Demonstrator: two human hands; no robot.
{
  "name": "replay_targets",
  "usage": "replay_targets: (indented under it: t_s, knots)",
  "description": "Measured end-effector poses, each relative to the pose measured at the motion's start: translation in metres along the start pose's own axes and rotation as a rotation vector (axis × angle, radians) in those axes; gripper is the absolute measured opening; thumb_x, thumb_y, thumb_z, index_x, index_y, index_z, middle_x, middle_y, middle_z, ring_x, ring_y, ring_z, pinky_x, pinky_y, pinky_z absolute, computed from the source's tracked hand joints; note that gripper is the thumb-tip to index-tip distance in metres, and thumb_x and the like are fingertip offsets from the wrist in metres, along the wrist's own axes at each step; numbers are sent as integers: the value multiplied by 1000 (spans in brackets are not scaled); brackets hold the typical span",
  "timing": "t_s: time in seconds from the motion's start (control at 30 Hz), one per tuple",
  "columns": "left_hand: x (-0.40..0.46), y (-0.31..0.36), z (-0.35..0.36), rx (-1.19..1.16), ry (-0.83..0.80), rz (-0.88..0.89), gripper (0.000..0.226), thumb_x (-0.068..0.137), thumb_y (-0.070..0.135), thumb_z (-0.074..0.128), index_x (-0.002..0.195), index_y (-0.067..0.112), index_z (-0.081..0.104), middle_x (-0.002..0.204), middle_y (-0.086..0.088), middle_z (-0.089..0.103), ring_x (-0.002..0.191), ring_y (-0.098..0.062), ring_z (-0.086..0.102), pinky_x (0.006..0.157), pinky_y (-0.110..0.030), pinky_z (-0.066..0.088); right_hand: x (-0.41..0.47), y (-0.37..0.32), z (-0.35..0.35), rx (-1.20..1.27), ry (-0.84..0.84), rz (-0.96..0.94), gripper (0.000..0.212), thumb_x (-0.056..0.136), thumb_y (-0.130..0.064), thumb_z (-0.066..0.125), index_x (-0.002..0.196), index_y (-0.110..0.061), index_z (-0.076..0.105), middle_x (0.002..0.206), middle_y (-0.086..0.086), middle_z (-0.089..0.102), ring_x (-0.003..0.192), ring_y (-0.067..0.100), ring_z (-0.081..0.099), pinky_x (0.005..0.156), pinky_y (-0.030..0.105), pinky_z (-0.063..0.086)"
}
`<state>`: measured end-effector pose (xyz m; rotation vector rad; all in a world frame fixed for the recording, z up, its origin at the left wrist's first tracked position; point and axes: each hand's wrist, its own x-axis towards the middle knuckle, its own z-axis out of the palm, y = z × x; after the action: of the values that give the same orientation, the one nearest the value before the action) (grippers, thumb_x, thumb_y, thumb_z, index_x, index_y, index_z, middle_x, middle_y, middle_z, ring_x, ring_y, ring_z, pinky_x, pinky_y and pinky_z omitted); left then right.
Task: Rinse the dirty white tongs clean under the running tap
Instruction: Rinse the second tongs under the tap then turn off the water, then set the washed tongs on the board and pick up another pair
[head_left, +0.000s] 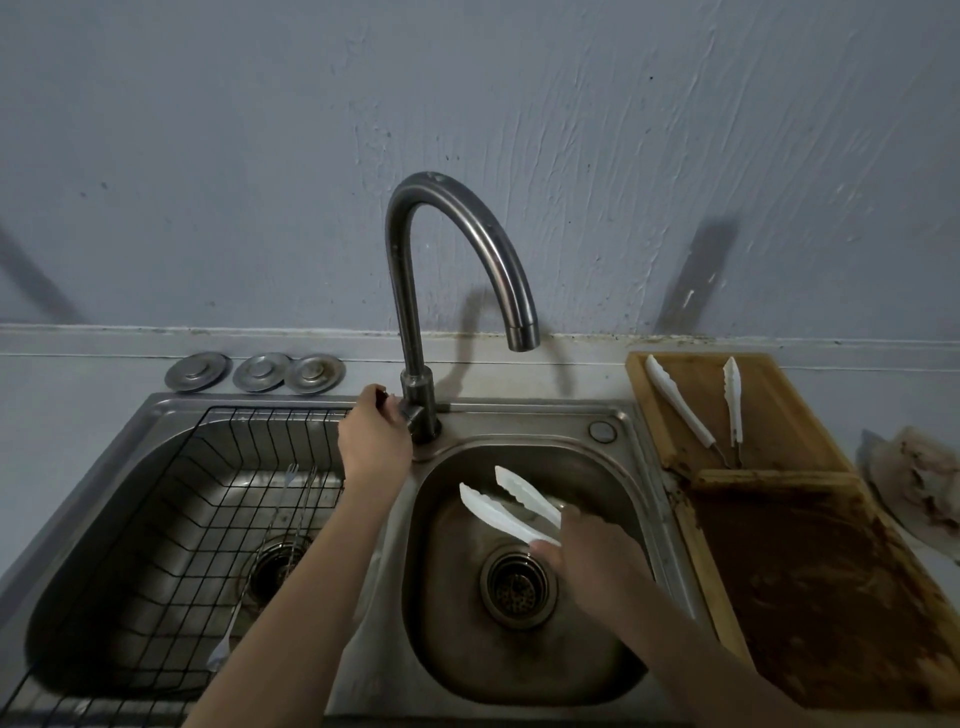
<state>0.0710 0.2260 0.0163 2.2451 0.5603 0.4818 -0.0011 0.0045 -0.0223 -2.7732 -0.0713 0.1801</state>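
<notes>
My right hand (597, 556) grips a pair of white tongs (506, 506) by the handle end, with the two spread blades pointing up and left over the right sink basin (608, 473). The blades sit below and slightly left of the curved steel tap's spout (522, 332). No water stream is visible from the spout. My left hand (371, 436) is closed on the tap handle at the base of the tap (421, 410).
A second pair of white tongs (698, 408) lies on a stained wooden board (810, 561) right of the sink. The left basin holds a black wire rack (171, 519) with a fork. Three metal drain plugs (257, 371) sit behind it. A crumpled cloth (919, 478) lies far right.
</notes>
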Motion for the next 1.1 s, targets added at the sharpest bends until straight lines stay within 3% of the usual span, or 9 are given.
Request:
replay_targets:
  t_s: [0.13, 0.2, 0.27, 0.4, 0.5, 0.6, 0.73, 0.87, 1.1]
  knots:
    - [-22, 17, 18, -240, -145, -140, 68, 94, 19, 52, 146, 2, 12, 145, -22, 40, 129, -35, 46, 105, -43, 40, 5, 13, -9, -3, -26, 43, 43, 87, -50, 52, 110, -13, 51, 101, 2, 67, 82, 16, 64, 58, 22, 40]
    - [-30, 26, 26, -301, -200, -168, 90, 91, 14, 57, 146, -3, -13, 158, -22, -3, 146, -32, 10, 120, -40, 15, 5, 24, -20, 57, 8, 71, 46, 88, -50, 50, 113, -12, 50, 100, 1, 65, 79, 12, 61, 53, 18, 37]
    - [-33, 35, 34, -274, -237, -197, 97, 89, 13, 60, 141, -11, -19, 154, -27, -20, 146, -34, -12, 121, -40, 0, 5, 40, -35, 118, 85, 98, 48, 88, -52, 47, 116, -13, 47, 102, 3, 63, 81, 12, 61, 56, 20, 45]
    - [-47, 59, 58, -132, -319, -116, 91, 86, 21, 64, 145, -10, 1, 153, -34, -12, 144, -43, -7, 120, -42, 4, 15, 82, -69, 172, 278, 213, 48, 89, -46, 48, 119, -9, 42, 101, 10, 61, 81, 23, 65, 66, 38, 57]
    - [-64, 77, 85, -44, -621, 212, 55, 90, 20, 57, 140, 8, 38, 150, -19, 34, 140, -30, 28, 111, -29, 25, 31, 116, -88, 116, 385, 315, 59, 91, -41, 46, 136, -7, 30, 118, 18, 53, 95, 30, 60, 68, 34, 47]
    - [-76, 108, 116, 96, -828, 462, 33, 89, 18, 52, 121, 16, 58, 115, -10, 67, 106, -25, 62, 88, -27, 45, 51, 148, -100, 73, 346, 413, 61, 92, -40, 45, 139, -6, 24, 123, 22, 49, 98, 33, 58, 70, 34, 44]
    - [-86, 127, 142, 257, -901, 622, 38, 90, 17, 49, 128, 19, 54, 126, -9, 60, 112, -25, 59, 93, -35, 49, 71, 156, -98, -17, 233, 390, 54, 92, -40, 45, 134, -8, 31, 118, 18, 51, 95, 30, 59, 69, 33, 44]
    - [-83, 139, 178, 428, -869, 842, 49, 88, 13, 50, 136, 16, 44, 148, -7, 40, 135, -29, 36, 110, -47, 33, 98, 164, -92, -10, 219, 354, 49, 90, -40, 50, 127, -9, 39, 113, 14, 54, 90, 25, 60, 66, 29, 44]
    - [-73, 131, 207, 566, -886, 897, 59, 93, 18, 46, 148, 20, 23, 159, -3, 18, 146, -33, 11, 117, -51, 19, 132, 169, -83, 55, 314, 335, 51, 90, -44, 49, 125, -8, 43, 112, 12, 57, 95, 25, 60, 69, 30, 46]
